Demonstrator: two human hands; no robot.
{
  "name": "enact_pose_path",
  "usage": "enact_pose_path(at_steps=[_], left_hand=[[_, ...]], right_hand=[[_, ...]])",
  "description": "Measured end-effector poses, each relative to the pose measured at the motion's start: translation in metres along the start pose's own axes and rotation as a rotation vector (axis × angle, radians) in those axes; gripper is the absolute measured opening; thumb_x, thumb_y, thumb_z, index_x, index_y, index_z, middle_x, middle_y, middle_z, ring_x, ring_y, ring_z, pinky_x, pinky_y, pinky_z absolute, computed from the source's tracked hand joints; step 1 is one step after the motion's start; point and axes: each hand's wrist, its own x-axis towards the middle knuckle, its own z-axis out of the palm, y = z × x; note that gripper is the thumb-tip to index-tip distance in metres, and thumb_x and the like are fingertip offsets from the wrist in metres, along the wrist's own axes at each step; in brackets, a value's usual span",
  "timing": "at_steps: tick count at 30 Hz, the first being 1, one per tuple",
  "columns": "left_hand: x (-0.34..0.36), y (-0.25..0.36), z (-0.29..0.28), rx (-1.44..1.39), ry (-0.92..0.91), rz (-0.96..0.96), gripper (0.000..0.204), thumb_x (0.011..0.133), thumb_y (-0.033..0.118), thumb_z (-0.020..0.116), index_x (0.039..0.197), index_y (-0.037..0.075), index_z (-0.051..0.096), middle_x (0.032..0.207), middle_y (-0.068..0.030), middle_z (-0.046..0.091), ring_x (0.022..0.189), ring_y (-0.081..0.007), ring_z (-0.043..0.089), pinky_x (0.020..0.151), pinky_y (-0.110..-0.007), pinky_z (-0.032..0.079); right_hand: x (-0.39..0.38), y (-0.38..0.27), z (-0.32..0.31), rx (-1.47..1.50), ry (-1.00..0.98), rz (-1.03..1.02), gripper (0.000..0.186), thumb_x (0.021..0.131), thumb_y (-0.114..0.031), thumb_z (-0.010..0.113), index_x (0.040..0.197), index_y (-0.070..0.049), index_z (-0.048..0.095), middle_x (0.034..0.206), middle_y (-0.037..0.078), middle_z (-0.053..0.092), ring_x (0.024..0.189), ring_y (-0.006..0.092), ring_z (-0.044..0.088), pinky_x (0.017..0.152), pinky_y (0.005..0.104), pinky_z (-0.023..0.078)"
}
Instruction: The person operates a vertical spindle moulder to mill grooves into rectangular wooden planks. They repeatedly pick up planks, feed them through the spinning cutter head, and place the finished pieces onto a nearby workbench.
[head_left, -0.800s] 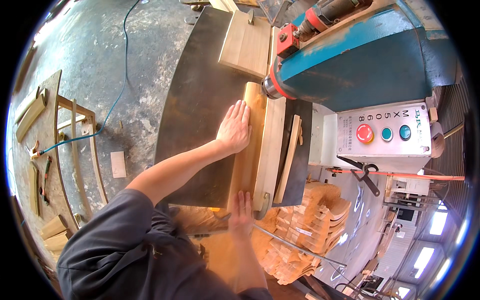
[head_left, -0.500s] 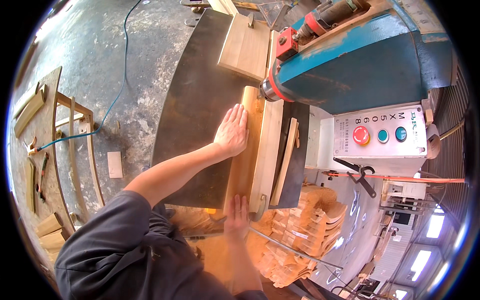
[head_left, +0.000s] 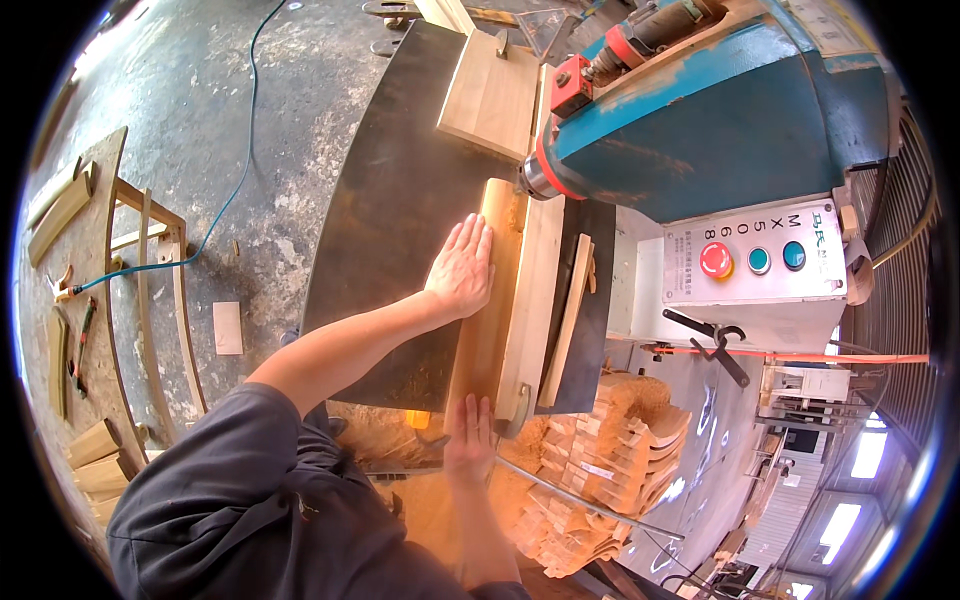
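A long wooden board [head_left: 480,340] lies along the light wooden fence [head_left: 527,300] on the dark machine table [head_left: 385,270]. Its far end is beside the metal spindle chuck [head_left: 539,179] of the blue machine. My left hand [head_left: 462,267] presses flat on the board's left side, fingers stretched out and pointing away from me. At the near end, past the table's edge, my right hand [head_left: 469,445] rests on the board with its fingers extended. Its thumb and the board's underside are hidden.
A control box [head_left: 750,256] with red and green buttons stands right of the table. A clamped wooden panel [head_left: 492,95] lies at the far end. Stacked curved wooden pieces [head_left: 590,470] covered in sawdust sit at the near right. A wooden bench [head_left: 105,240] with boards is at left.
The board and my left hand have shifted slightly toward me, back from the spindle. My right hand stays at the near end. The view has turned a little.
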Motion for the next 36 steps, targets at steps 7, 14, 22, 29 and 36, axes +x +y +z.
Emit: enact_pose_path(at_steps=[7,14,22,29,36], left_hand=[[-0.009,0.006,-0.006,0.022,-0.040,0.009,0.065,0.104,0.026,0.045,0.155,-0.012,0.036,0.166,-0.0302,0.033,0.160,-0.0402,0.024,0.132,-0.048,0.014],[-0.025,0.010,-0.005,0.044,-0.041,0.026,0.065,0.105,0.028,0.042,0.155,-0.013,0.035,0.166,-0.0311,0.033,0.159,-0.0414,0.023,0.132,-0.049,0.014],[-0.032,0.010,-0.007,0.029,-0.016,0.018,0.067,0.106,0.031,0.044,0.156,-0.011,0.035,0.166,-0.0296,0.033,0.160,-0.0407,0.023,0.132,-0.049,0.014],[-0.115,0.041,-0.035,-0.595,-0.014,-0.203,0.079,0.098,0.032,0.069,0.159,-0.003,0.034,0.160,-0.0242,0.042,0.146,-0.0357,0.046,0.120,-0.044,0.040],[-0.199,0.073,-0.049,-0.902,-0.468,-0.562,0.079,0.089,0.037,0.081,0.147,-0.003,0.044,0.136,-0.0208,0.064,0.122,-0.0306,0.066,0.097,-0.043,0.058]], right_hand=[[-0.009,-0.002,-0.004,-0.012,0.007,-0.013,0.053,0.086,0.010,0.055,0.135,-0.002,0.067,0.144,0.015,0.066,0.135,0.0413,0.060,0.114,0.0519,0.051],[-0.028,-0.006,-0.005,-0.006,-0.024,0.001,0.049,0.088,0.008,0.058,0.135,0.000,0.066,0.145,0.015,0.064,0.137,0.0419,0.058,0.114,0.0533,0.051],[-0.018,-0.029,0.001,-0.106,0.118,0.108,0.043,0.090,0.004,0.058,0.133,0.001,0.064,0.144,0.021,0.061,0.137,0.0418,0.055,0.113,0.0565,0.047],[-0.083,-0.050,-0.016,0.512,0.186,0.497,0.054,0.090,0.004,0.064,0.144,0.003,0.057,0.138,0.021,0.065,0.130,0.0462,0.061,0.107,0.0586,0.053],[-0.176,-0.069,-0.047,1.807,0.304,1.188,0.048,0.093,0.012,0.060,0.141,0.006,0.057,0.124,0.017,0.070,0.113,0.0351,0.071,0.093,0.0532,0.063]])
